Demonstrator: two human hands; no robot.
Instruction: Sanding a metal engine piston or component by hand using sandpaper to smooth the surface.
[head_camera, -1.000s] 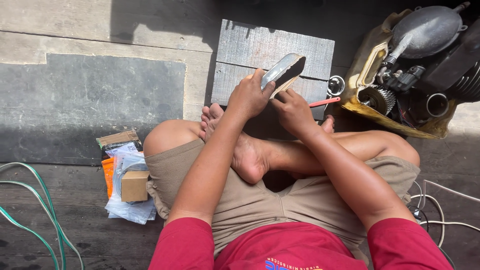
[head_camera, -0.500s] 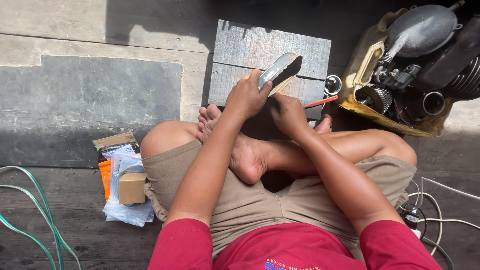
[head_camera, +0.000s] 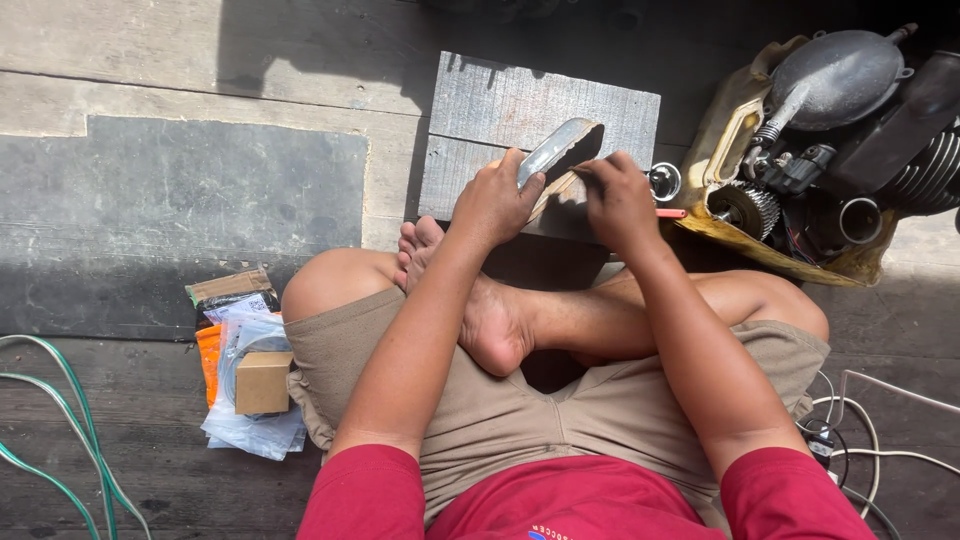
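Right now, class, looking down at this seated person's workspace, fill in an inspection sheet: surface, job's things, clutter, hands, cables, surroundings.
Surface: worn wooden floor, a grey wooden board in front of the crossed legs.
Job's things: curved metal piece held above the board.
Clutter: cardboard box on plastic packets, orange packet beside; red-handled tool; small round metal part.
Hands: left hand grips the metal piece; right hand touches its lower edge.
Cables: green hoses at left; white cables at right.
Surroundings: small engine in a yellowish housing, upper right.

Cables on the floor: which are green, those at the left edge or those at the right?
The cables at the left edge are green; those at the right edge are white.
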